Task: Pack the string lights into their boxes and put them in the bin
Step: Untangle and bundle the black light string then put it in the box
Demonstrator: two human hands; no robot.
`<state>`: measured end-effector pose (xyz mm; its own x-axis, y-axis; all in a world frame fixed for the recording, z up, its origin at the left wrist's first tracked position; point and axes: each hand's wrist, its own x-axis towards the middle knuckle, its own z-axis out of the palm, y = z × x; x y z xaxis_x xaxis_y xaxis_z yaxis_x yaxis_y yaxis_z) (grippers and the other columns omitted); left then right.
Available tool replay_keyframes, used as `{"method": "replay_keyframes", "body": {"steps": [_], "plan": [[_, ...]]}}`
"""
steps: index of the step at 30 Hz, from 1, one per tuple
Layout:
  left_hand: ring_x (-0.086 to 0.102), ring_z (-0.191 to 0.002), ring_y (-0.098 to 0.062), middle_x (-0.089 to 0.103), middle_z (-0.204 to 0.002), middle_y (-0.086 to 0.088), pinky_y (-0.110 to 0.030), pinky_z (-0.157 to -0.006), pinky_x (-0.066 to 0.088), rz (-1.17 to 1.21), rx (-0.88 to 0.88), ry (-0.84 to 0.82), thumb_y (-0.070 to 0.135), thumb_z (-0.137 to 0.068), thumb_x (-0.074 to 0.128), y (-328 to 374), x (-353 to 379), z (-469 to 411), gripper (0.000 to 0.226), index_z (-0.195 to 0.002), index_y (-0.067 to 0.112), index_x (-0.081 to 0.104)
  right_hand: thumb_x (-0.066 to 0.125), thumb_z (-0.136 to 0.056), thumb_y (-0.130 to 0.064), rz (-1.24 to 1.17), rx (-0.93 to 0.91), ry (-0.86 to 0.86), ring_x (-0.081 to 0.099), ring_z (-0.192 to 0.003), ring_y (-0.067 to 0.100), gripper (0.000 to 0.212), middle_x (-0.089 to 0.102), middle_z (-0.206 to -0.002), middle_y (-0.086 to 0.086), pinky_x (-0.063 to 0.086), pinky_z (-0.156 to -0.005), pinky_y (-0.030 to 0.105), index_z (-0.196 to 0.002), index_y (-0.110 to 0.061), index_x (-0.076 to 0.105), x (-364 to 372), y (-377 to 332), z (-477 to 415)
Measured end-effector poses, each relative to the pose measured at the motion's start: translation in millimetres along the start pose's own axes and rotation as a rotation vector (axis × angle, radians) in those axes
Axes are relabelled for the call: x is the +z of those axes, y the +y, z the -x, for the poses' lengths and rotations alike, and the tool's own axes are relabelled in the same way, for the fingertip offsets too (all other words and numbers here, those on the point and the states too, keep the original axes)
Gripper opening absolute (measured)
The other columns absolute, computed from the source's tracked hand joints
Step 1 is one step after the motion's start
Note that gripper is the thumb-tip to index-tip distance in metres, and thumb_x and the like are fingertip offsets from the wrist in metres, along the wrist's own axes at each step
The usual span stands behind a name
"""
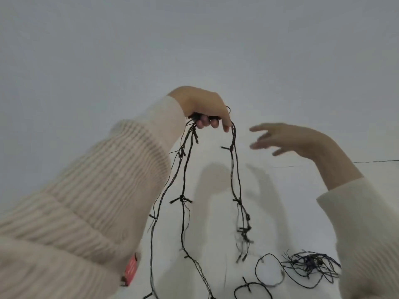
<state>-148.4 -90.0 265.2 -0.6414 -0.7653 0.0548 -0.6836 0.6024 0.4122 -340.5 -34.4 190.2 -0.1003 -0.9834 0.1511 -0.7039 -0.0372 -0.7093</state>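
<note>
My left hand (pixel 205 106) is raised high and grips a gathered bunch of black string lights (pixel 183 199). Several loops of the wire with small bulbs hang down from my fist toward the white surface. To the right of it my right hand (pixel 287 140) hovers in the air with its fingers spread and holds nothing. A tangled pile of the same black wire (pixel 311 263) lies on the white surface at the lower right, with a loose loop (pixel 269 268) trailing left from it.
A red box (pixel 131 269) peeks out from under my left sleeve at the lower left. A white table (pixel 280 190) lies under the hanging loops, and a pale grey wall fills the upper half. A thin dark line (pixel 375 161) crosses the right edge.
</note>
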Motion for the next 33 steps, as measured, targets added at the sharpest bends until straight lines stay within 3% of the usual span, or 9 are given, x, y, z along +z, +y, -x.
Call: {"method": "replay_keyframes", "body": {"steps": [3, 6, 9, 17, 21, 24, 27, 30, 33], "plan": [[0.026, -0.039, -0.01, 0.041, -0.058, 0.0, -0.017, -0.038, 0.026, 0.045, 0.072, 0.065, 0.013, -0.084, 0.06, 9, 2, -4, 0.006, -0.079, 0.011, 0.058, 0.074, -0.077, -0.014, -0.511, -0.286, -0.136, 0.062, -0.103, 0.013, 0.071, 0.062, -0.112, 0.001, 0.047, -0.092, 0.041, -0.137, -0.033, 0.04, 5, -37, -7], [0.024, -0.043, -0.01, 0.044, -0.061, -0.003, -0.019, -0.04, 0.022, 0.309, 0.135, 0.153, 0.005, -0.082, 0.061, -8, -3, -1, 0.015, -0.087, 0.011, 0.049, 0.065, -0.085, -0.003, -0.402, -0.246, -0.208, 0.047, -0.052, 0.012, 0.037, 0.051, -0.07, 0.005, 0.047, -0.053, 0.023, -0.12, -0.013, 0.057, 12, -56, -19], [0.035, -0.049, -0.01, 0.056, -0.073, -0.004, -0.019, -0.048, 0.033, 0.493, 0.173, 0.021, 0.002, -0.082, 0.065, -40, -4, 6, 0.03, -0.104, 0.014, 0.049, 0.066, -0.082, -0.001, -0.388, -0.269, -0.013, 0.021, -0.046, 0.01, 0.016, 0.035, -0.068, 0.004, 0.021, -0.038, 0.017, -0.091, -0.012, 0.074, 5, -63, -30], [0.057, -0.071, -0.012, 0.064, -0.069, 0.004, -0.027, -0.079, 0.051, 0.145, -0.005, -0.027, 0.014, -0.091, 0.058, -90, -9, 10, 0.01, -0.09, 0.016, 0.068, 0.05, -0.084, 0.006, -1.109, -0.367, 0.334, 0.017, -0.039, 0.006, 0.025, 0.024, -0.047, -0.009, 0.019, -0.035, 0.017, -0.084, -0.011, 0.069, -16, -50, -42], [0.06, -0.066, -0.01, 0.058, -0.06, 0.005, -0.036, -0.089, 0.051, 0.805, 0.178, 0.323, 0.01, -0.092, 0.054, -85, -39, 14, 0.012, -0.092, 0.011, 0.065, 0.055, -0.087, 0.004, -0.782, -0.315, 0.304, 0.027, -0.042, 0.005, 0.018, 0.04, -0.051, -0.007, 0.024, -0.037, 0.016, -0.09, -0.008, 0.069, -19, -19, -45], [0.063, -0.073, -0.014, 0.056, -0.058, 0.006, -0.036, -0.083, 0.054, 0.725, 0.208, 0.307, 0.012, -0.094, 0.052, -57, -53, 11, 0.008, -0.095, 0.011, 0.06, 0.061, -0.086, 0.0, -0.254, -0.204, 0.043, 0.041, -0.054, 0.012, 0.018, 0.052, -0.059, -0.002, 0.044, -0.051, 0.02, -0.1, -0.009, 0.068, -19, -16, -42], [0.054, -0.049, -0.011, 0.047, -0.047, 0.007, -0.025, -0.056, 0.056, 0.594, 0.151, 0.346, 0.01, -0.094, 0.051, -24, -57, 6, 0.009, -0.093, 0.008, 0.06, 0.066, -0.082, -0.005, 0.198, -0.109, -0.189, 0.058, -0.096, 0.016, 0.056, 0.065, -0.108, 0.002, 0.042, -0.098, 0.042, -0.131, -0.024, 0.049, -25, -37, -35], [0.046, -0.047, -0.01, 0.045, -0.051, 0.005, -0.019, -0.048, 0.049, 0.34, 0.109, 0.324, 0.011, -0.089, 0.058, -2, -55, 3, 0.007, -0.091, 0.009, 0.065, 0.072, -0.073, -0.013, -0.225, -0.323, -0.175, 0.056, -0.113, 0.012, 0.087, 0.055, -0.131, 0.002, 0.035, -0.105, 0.044, -0.146, -0.03, 0.027, -29, -67, -33], [0.045, -0.051, -0.011, 0.046, -0.059, 0.001, -0.019, -0.048, 0.044, 0.281, 0.131, 0.378, 0.01, -0.084, 0.062, 6, -45, -3, 0.007, -0.089, 0.01, 0.066, 0.071, -0.08, -0.011, -0.3, -0.385, -0.128, 0.065, -0.1, 0.016, 0.064, 0.07, -0.105, 0.005, 0.048, -0.091, 0.039, -0.136, -0.02, 0.042, -26, -89, -39]]}}
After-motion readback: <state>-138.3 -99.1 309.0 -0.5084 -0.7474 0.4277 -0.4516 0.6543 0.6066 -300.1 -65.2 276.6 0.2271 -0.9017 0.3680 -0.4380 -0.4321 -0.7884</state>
